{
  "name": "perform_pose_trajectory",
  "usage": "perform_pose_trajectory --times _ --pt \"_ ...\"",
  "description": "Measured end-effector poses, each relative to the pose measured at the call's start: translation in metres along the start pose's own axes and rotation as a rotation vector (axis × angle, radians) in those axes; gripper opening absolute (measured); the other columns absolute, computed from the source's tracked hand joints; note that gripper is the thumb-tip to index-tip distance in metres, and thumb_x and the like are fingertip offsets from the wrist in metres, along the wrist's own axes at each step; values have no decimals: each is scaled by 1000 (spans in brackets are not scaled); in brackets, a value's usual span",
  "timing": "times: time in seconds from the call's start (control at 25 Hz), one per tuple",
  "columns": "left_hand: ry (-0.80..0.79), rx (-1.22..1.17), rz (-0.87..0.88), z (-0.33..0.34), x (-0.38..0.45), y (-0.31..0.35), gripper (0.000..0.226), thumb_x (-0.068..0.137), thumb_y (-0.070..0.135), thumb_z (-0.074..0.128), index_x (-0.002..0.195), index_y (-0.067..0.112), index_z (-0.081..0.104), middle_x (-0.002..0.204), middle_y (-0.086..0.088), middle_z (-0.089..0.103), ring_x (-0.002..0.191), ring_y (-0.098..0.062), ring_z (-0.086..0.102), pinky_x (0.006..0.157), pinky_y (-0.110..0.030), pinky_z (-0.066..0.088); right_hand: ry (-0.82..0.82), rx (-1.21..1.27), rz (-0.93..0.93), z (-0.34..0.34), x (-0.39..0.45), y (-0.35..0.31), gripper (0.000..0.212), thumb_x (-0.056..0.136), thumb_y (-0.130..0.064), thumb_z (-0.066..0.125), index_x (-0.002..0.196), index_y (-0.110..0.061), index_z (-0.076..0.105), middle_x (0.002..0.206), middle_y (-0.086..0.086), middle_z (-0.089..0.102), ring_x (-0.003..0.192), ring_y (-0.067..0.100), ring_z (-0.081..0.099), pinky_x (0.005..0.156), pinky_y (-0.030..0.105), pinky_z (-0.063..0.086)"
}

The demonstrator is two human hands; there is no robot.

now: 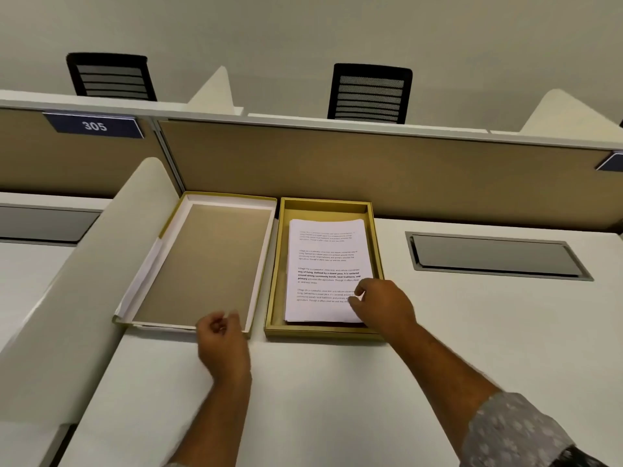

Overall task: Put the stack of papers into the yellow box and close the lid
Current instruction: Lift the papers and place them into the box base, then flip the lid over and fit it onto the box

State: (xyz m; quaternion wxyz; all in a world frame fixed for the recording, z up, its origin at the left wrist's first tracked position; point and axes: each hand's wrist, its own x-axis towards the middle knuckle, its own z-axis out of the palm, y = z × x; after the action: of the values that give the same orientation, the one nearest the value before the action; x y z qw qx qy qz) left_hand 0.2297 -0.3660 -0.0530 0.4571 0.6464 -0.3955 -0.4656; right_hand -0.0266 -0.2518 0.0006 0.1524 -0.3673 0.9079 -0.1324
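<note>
The yellow box (274, 288) lies open on the white desk against the tan partition. Inside it rests the stack of printed papers (325, 261), flat and face up. My right hand (382, 306) lies on the stack's near right corner, fingers curled against the sheets. The box's lid (202, 261) lies upside down just left of the box, its brown inside showing, white walls and a gold rim. My left hand (222, 345) hovers at the lid's near edge, fingers loosely curled and slightly blurred; whether it touches the lid is unclear.
A cream side divider (81, 281) rises right against the lid's left side. A grey cable hatch (495, 256) is set into the desk (337, 399) to the right. Behind the tan partition (371, 170) stand two black chairs (371, 92).
</note>
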Motion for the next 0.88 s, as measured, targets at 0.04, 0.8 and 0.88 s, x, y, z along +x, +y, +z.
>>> perform_pose_trajectory --times 0.04,0.8,0.88 --pt "83 -109 -158 -11 7 -4 19 96 25 74 112 18 66 98 -3 72 85 -29 73 72 -37 62 -27 10 -30 4 -5 -8 32 93 -48 69 112 -24 76 98 -3 76 81 15 66 69 26 49" --pt "52 -146 -91 -33 29 0 15 84 30 81 89 27 67 96 1 73 90 -27 75 71 -40 66 -150 235 -358 44 -56 -129 22 96 -24 66 111 -17 79 105 2 79 92 19 71 84 34 61" --pt "29 -211 -27 -30 20 9 26 82 32 87 95 30 64 105 0 72 95 -23 75 74 -37 66 -125 347 -336 38 -57 -139 23 96 -28 69 114 -18 80 108 -2 79 92 14 72 85 32 60"
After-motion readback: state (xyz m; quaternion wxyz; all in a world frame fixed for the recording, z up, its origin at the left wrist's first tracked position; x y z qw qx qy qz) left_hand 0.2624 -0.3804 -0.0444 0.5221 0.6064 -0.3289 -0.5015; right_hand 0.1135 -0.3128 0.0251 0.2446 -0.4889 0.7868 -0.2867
